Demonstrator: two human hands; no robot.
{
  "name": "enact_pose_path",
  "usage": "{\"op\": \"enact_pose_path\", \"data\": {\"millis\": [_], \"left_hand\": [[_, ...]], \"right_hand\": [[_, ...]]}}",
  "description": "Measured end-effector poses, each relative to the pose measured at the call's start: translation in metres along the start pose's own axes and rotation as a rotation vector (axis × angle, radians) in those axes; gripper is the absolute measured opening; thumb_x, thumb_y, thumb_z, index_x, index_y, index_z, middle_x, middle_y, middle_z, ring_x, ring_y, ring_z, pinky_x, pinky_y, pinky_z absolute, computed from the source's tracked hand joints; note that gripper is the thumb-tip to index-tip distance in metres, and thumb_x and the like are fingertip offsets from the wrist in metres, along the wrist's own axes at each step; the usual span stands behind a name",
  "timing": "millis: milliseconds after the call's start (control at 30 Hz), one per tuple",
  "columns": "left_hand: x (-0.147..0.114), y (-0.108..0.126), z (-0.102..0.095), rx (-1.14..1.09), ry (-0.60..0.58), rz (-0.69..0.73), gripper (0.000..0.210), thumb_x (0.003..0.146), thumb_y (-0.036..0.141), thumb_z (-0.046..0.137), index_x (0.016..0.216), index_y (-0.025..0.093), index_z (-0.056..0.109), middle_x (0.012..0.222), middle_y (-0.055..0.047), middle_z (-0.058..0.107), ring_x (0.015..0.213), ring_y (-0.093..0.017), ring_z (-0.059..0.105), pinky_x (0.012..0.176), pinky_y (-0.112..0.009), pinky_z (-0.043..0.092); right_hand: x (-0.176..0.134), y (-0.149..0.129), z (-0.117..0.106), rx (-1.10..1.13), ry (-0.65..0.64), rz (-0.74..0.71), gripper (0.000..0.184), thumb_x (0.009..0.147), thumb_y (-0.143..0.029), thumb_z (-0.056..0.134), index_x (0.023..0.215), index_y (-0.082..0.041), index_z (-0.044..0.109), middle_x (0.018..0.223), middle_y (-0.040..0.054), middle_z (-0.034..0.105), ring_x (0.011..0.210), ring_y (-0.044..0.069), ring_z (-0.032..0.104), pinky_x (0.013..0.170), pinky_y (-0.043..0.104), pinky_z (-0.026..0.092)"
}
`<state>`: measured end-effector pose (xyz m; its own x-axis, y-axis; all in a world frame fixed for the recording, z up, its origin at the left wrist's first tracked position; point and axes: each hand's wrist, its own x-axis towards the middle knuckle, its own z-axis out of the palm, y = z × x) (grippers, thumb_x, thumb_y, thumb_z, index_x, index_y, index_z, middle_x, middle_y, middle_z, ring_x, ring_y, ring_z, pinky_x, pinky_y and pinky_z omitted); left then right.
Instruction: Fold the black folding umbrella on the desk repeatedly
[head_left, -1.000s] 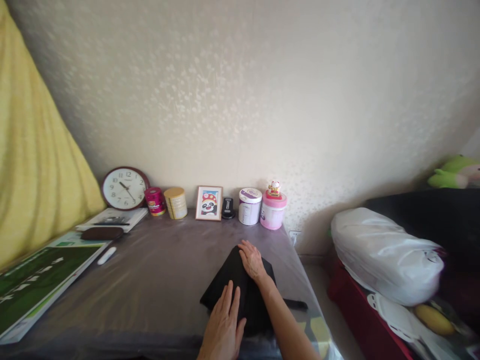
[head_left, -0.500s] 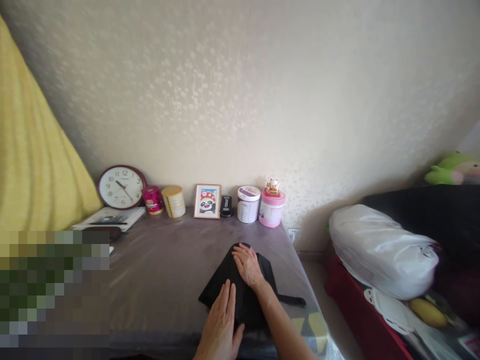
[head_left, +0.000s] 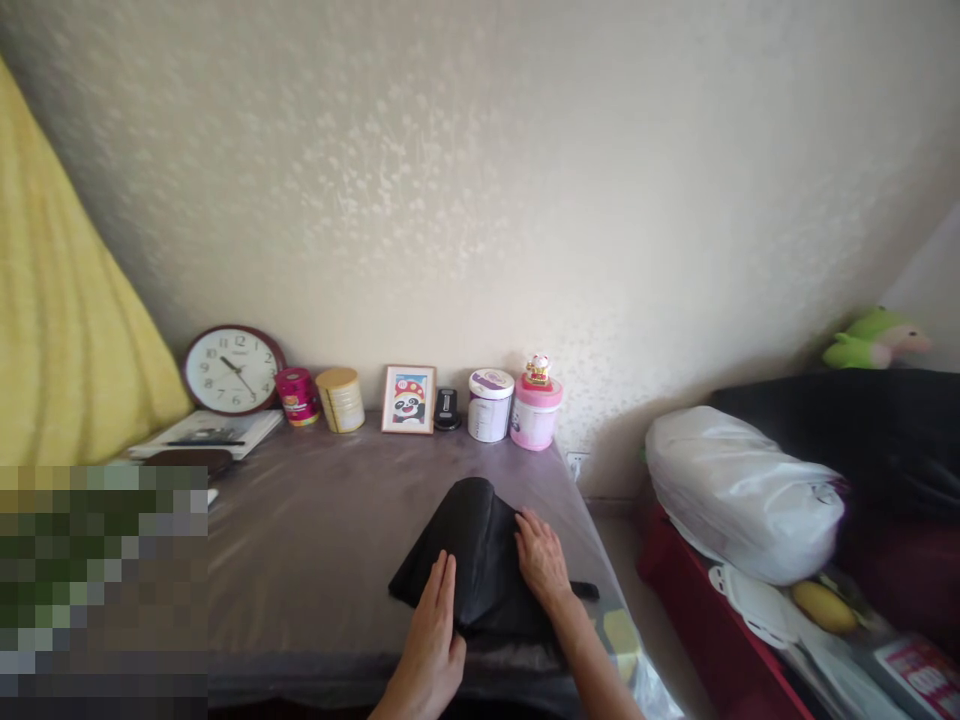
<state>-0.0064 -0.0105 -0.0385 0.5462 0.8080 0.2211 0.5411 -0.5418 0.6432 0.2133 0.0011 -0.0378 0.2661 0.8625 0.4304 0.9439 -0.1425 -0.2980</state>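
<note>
A piece of black cloth or thin sheeting, with a rounded far end and a spreading near part, lies on the table near its front edge. Its exact kind I cannot make out. My left hand rests along its left side, fingers stretched out and the palm turned inward. On the right side lies my right hand, flat with the fingers extended, touching the black material. A dark strap end shows beyond my right wrist. Neither hand grips anything.
Along the wall stand a clock, a magenta can, a yellow tin, a framed panda picture, a white tub and a pink tub. A white bag sits on the right, past the table's edge.
My right hand has slid from the top of the black material to its right side. My left hand has shifted slightly left. The view has moved a little.
</note>
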Motion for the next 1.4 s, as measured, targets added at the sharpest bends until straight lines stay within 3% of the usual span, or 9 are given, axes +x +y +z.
{"op": "enact_pose_path", "data": {"millis": [200,367,467,667,967,1200,1400], "left_hand": [[0.000,-0.005,0.001,-0.091,0.023,0.007,0.085,0.064,-0.002,0.033,0.142,0.014,0.003,0.151,-0.013,0.010,0.138,-0.022,0.009,0.113,-0.044,0.018],[0.000,-0.005,0.003,-0.068,0.043,0.008,0.087,0.062,-0.002,0.033,0.142,0.015,0.004,0.151,-0.010,0.012,0.138,-0.021,0.010,0.113,-0.044,0.019],[0.000,-0.004,0.003,-0.066,0.061,-0.004,0.088,0.062,-0.001,0.035,0.142,0.017,0.005,0.151,-0.008,0.013,0.138,-0.022,0.012,0.113,-0.043,0.020],[-0.002,0.000,0.000,-0.013,0.046,0.010,0.088,0.062,-0.001,0.036,0.142,0.014,0.002,0.151,-0.012,0.010,0.138,-0.023,0.011,0.112,-0.044,0.023],[-0.002,0.003,-0.001,-0.008,0.060,0.003,0.087,0.061,-0.001,0.035,0.142,0.013,0.005,0.152,-0.010,0.009,0.138,-0.022,0.012,0.113,-0.042,0.022],[-0.003,0.008,-0.005,0.044,0.045,-0.003,0.091,0.060,-0.002,0.035,0.142,0.016,0.000,0.151,-0.013,0.008,0.138,-0.022,0.012,0.111,-0.044,0.024],[-0.003,0.009,-0.004,0.055,0.044,0.004,0.090,0.060,-0.002,0.035,0.142,0.015,0.000,0.151,-0.014,0.008,0.138,-0.024,0.011,0.111,-0.047,0.025]], "right_hand": [[-0.004,0.020,-0.021,0.046,0.069,0.260,0.032,0.088,-0.023,0.035,0.105,-0.015,0.061,0.106,0.0123,0.066,0.100,0.022,0.061,0.089,0.032,0.044],[-0.009,0.012,-0.030,0.259,-0.069,0.396,0.035,0.087,-0.037,0.036,0.097,-0.018,0.063,0.091,0.0092,0.070,0.086,0.023,0.066,0.074,0.029,0.046],[-0.010,0.005,-0.035,0.350,-0.088,0.466,0.035,0.085,-0.043,0.038,0.090,-0.019,0.064,0.083,0.0075,0.071,0.079,0.023,0.066,0.068,0.028,0.045],[-0.006,-0.004,-0.037,0.401,-0.046,0.481,0.035,0.081,-0.047,0.043,0.087,-0.019,0.063,0.078,0.0077,0.070,0.079,0.024,0.066,0.069,0.029,0.045],[0.001,-0.002,-0.031,0.467,-0.089,0.581,0.034,0.077,-0.043,0.048,0.085,-0.014,0.065,0.080,0.0105,0.071,0.080,0.024,0.066,0.069,0.028,0.047],[-0.008,0.003,-0.027,0.327,-0.068,0.420,0.028,0.080,-0.036,0.043,0.071,-0.020,0.064,0.071,0.0065,0.068,0.073,0.022,0.065,0.064,0.027,0.043],[-0.004,-0.005,-0.040,0.508,0.038,0.392,0.038,0.079,-0.048,0.041,0.071,-0.019,0.065,0.067,0.0062,0.066,0.066,0.022,0.061,0.061,0.028,0.043]]}}
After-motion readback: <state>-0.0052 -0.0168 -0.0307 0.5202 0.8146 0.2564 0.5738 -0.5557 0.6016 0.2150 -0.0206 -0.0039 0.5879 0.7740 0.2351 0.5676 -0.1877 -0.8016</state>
